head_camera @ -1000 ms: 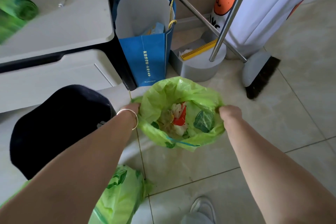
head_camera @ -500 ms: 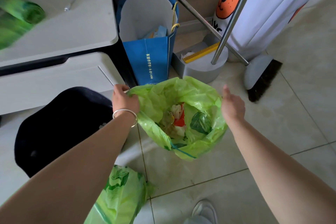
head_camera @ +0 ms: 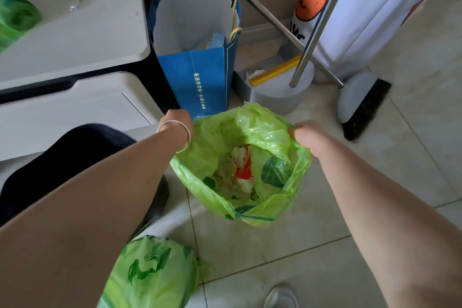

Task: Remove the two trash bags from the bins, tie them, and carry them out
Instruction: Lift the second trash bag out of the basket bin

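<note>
An open green trash bag [head_camera: 252, 132] hangs over the tiled floor, with food scraps and a red wrapper inside. My left hand [head_camera: 177, 117], a bracelet on its wrist, grips the bag's left rim. On the right rim my right hand [head_camera: 306, 136] is closed around the plastic. A second green trash bag [head_camera: 155, 272] lies on the floor below my left arm. The black bin [head_camera: 70, 157] stands at the left, partly hidden by that arm.
A blue paper bag [head_camera: 200, 77] stands just behind the trash bag. A grey dustpan [head_camera: 277, 90] and a broom [head_camera: 362, 105] with steel handles are at the right, in front of a white bag with an orange print. White cabinets fill the left. My shoe [head_camera: 281, 297] shows at the bottom.
My right hand was open half a second ago and has closed again on the right rim. My left hand has moved up along the left rim, and the mouth is pulled wider.
</note>
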